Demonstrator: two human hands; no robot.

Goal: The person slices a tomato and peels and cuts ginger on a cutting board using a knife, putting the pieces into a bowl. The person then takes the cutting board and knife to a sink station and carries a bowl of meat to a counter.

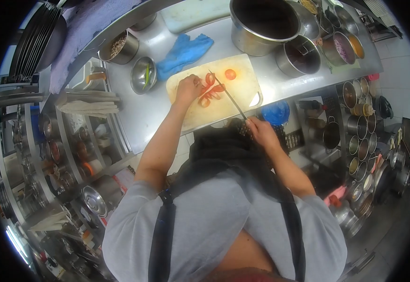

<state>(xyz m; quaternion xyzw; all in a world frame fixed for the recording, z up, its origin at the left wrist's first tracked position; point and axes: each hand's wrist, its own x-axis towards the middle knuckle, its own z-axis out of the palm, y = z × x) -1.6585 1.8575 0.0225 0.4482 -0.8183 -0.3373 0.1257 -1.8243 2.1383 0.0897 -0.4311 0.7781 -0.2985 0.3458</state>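
My right hand (262, 132) is wrapped round the handle of a long knife (233, 102), whose blade slants up and left over a pale cutting board (235, 115). Red tomato wedges (206, 99) lie in a loose cluster on the board, left of and against the blade. At the left side of that cluster, my left hand (189, 89) has its fingers curled together and touches the pieces; what is between the fingertips is hidden. A round tomato piece (230, 74) sits apart, right of the knife tip.
A blue cloth (183, 54) lies behind the board. Left of it stand a metal bowl (143, 75) with a green chilli and a pot (125, 49) of chopped food. Large steel pots (249, 42) stand at the back right. The steel counter (143, 124) ends just before my body.
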